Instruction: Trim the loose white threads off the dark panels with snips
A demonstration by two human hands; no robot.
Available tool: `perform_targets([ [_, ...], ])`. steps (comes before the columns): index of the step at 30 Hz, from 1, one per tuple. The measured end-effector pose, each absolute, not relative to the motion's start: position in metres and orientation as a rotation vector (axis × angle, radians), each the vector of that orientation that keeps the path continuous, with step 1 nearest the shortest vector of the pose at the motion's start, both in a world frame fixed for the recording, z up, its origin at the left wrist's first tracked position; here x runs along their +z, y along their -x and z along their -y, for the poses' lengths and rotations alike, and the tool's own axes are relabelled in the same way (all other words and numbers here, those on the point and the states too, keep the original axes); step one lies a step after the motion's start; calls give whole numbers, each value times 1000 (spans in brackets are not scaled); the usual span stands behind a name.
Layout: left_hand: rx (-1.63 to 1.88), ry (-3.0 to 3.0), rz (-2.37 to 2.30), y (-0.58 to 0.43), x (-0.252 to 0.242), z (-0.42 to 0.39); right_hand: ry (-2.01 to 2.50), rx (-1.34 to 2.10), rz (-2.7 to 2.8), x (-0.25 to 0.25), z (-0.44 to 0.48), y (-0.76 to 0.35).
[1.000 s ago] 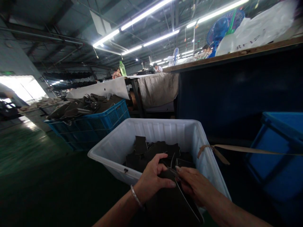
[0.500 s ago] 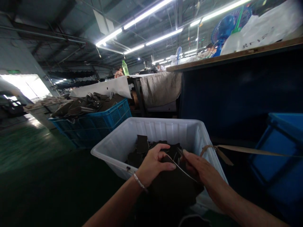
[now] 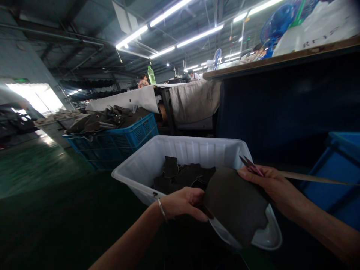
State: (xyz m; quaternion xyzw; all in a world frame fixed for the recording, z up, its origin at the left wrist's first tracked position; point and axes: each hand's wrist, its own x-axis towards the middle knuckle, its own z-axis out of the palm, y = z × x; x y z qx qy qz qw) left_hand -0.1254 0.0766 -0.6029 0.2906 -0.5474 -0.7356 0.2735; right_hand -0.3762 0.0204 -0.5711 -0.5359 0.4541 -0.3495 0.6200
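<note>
My right hand (image 3: 271,183) is closed on a pair of small pink-handled scissors (image 3: 250,165), their two pointed blades sticking up and apart. Between its thumb and fingers it also grips the upper right edge of a dark, flat, fabric-like piece (image 3: 236,202) with a rounded top and a notched lower right side. My left hand (image 3: 185,204) is at the left edge of this piece, thumb and fingers apart, the fingertips partly hidden in shadow behind it. Below them stands a white plastic tub (image 3: 135,180) holding several similar dark pieces (image 3: 187,175).
A blue crate (image 3: 132,135) heaped with dark pieces stands to the left. On the right are a blue bin (image 3: 340,161) and a tan strap (image 3: 315,178). A wooden-edged table (image 3: 253,67) rises behind the tub. Two people sit far back.
The dark piece has swung right and up, now turned flat side toward me. My right hand moved right with the scissors, whose blades came into plain view. My left hand's pinch has loosened.
</note>
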Motion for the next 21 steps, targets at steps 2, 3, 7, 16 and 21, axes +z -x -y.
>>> perform_targets([
  [2,-1937,-764,1508,124,-607,-78,1282,-769,-1085,-578,-11,380],
  [3,-1895,-799,1517,123,-608,-78,1325,-735,-1113,-582,-7,382],
  [7,-1832,-906,1375,125,-606,-78,1883,-599,-1446,-593,4,382],
  [16,-1841,-879,1159,139,-595,-84,2005,-395,-923,-576,-54,344],
  [21,-1835,-922,1124,144,-599,-85,2183,-323,-884,-590,-61,339],
])
